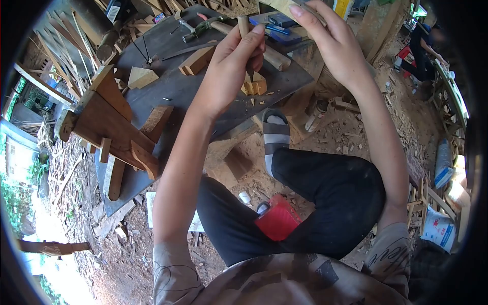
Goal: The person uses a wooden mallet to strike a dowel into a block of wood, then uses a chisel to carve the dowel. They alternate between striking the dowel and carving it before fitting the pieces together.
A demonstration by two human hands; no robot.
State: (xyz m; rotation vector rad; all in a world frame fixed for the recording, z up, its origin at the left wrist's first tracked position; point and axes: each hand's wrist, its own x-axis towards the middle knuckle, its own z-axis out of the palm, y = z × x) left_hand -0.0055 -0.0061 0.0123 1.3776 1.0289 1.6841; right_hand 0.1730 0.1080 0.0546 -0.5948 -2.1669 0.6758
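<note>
My left hand [238, 63] is closed around a chisel [243, 24], its wooden handle standing upright above the fist. Below the fist, the chisel's blade meets a small notched wooden block [255, 86] on the dark worktable [188, 109]. Small chips lie beside that block. Up at the top edge, my right hand [333, 38] grips a pale wooden piece [280, 5], which the frame cuts off, so its full shape is hidden. The raised piece is apart from the chisel handle.
A brown wooden frame [109, 119] stands at the table's left. Wood blocks [197, 61], a hammer [203, 29] and a blue box [290, 34] lie on the tabletop. Shavings cover the ground around my sandalled foot [276, 133]. Another person [421, 51] is at the far right.
</note>
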